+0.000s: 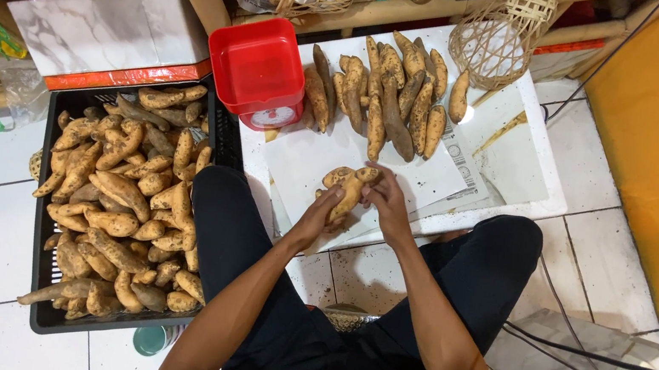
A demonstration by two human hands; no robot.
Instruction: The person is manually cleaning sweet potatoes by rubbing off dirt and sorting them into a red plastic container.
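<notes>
— Where is the sweet potato [346, 186] found, and how is it held?

— It is held between both hands, above the white paper sheets [307, 160] on the low white desk [538, 182], just in front of the person's knees. The left hand [320, 216] is cupped under its lower end, fingers wrapped upward around it; the right hand [385, 200] is closed on its upper right side. Neither hand is released.

— How is its long axis laid?

— It is tilted, running from lower left to upper right, so the lower end is seated in the left hand and the upper end is met by the right. Both hands are touching it; neither can be called nearer.

— What lies beyond it?

— A row of sweet potatoes [390, 90] is laid out at the far side of the desk, mostly lengthwise away from the person. It lies straight ahead of the hands, well apart from them. A red kitchen scale [264, 73] with a square tray is set ahead and to the left, its tray seen empty.

— And the containers?

— A black plastic crate [225, 132] on the tiled floor, to the left of the left leg, is filled with sweet potatoes heaped in every direction. Two woven wicker baskets [501, 33] are seen at the far edge; whether anything is held in them cannot be told.
</notes>
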